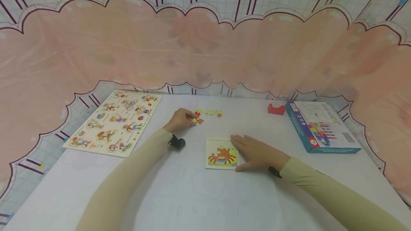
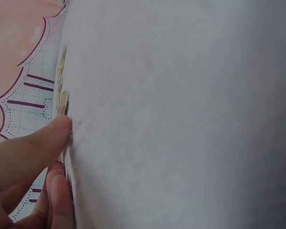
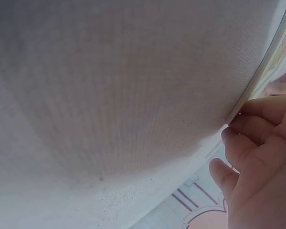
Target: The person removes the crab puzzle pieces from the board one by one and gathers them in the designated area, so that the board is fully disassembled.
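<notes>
In the head view a small square wooden puzzle board [image 1: 222,167] lies on the table, showing an orange crab with a rainbow band. My right hand [image 1: 257,152] rests along the board's right side, fingers extended over the upper right corner and thumb by the lower right one. Farther back, my left hand [image 1: 180,119] pinches a small puzzle piece [image 1: 194,120] between thumb and fingers. Beside its fingertips lie several loose puzzle pieces [image 1: 209,112] in yellow, green and red. Seen from the left wrist, the thumb [image 2: 62,126] partly hides these thin pieces.
A large picture puzzle board [image 1: 110,119] lies on the left of the white table [image 1: 192,195]. A blue-edged box [image 1: 324,127] lies at the right, with a red notched piece [image 1: 276,109] beside it. A patterned curtain [image 1: 205,52] hangs behind the table.
</notes>
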Tool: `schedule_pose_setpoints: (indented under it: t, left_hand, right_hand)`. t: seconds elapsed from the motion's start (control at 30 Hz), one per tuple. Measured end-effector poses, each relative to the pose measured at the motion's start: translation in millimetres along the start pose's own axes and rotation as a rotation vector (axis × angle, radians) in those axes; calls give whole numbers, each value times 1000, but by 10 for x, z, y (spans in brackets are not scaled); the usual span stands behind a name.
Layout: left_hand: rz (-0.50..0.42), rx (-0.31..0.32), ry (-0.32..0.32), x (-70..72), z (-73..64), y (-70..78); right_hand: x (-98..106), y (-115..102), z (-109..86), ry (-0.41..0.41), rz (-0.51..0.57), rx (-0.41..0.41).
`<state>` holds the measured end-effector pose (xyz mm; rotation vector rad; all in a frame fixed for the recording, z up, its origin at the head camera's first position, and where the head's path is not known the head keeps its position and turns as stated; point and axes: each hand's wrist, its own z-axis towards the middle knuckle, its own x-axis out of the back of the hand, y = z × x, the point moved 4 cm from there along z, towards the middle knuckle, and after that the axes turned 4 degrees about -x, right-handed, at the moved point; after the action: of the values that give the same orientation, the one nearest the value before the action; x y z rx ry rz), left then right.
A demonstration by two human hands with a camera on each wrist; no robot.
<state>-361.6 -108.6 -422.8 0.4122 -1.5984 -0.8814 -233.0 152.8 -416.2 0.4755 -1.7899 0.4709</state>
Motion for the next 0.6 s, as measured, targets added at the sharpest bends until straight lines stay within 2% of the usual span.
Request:
schedule_pose_setpoints:
  t: [0.27,0.6]
  left_hand:
    - [2,7,-6,13,52,-47]
    - [-17,12,-22,39,41,-59]
  right_hand:
    - [2,4,-4,0,-8,6]
    - [16,-14,-8,-9,0,10]
